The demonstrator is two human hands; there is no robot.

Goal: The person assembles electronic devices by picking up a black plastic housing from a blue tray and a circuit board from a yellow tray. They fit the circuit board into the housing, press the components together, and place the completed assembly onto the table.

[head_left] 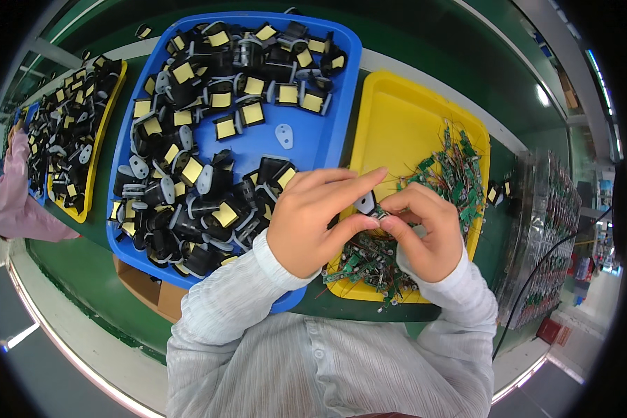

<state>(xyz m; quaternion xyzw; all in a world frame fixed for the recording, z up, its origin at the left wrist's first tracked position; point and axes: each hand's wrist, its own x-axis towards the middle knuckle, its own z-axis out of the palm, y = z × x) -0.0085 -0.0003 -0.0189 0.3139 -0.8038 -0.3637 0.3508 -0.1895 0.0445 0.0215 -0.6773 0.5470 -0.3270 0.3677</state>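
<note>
My left hand grips a small black plastic housing with a pale grey end plate, thumb below and fingers above. Close against it, my right hand pinches a small circuit board at the housing's edge; the fingertips hide most of it, so I cannot tell how far it sits inside. Both hands are over the near left part of a yellow tray with piles of green circuit boards and thin wires. To the left, a blue tray holds many black housings with yellow pads.
A loose grey plate lies in the blue tray. Clear plastic trays of boards are stacked at the right, beside a black cable. A cardboard box sits below the blue tray. At far left, a person's pink sleeve is near another yellow tray.
</note>
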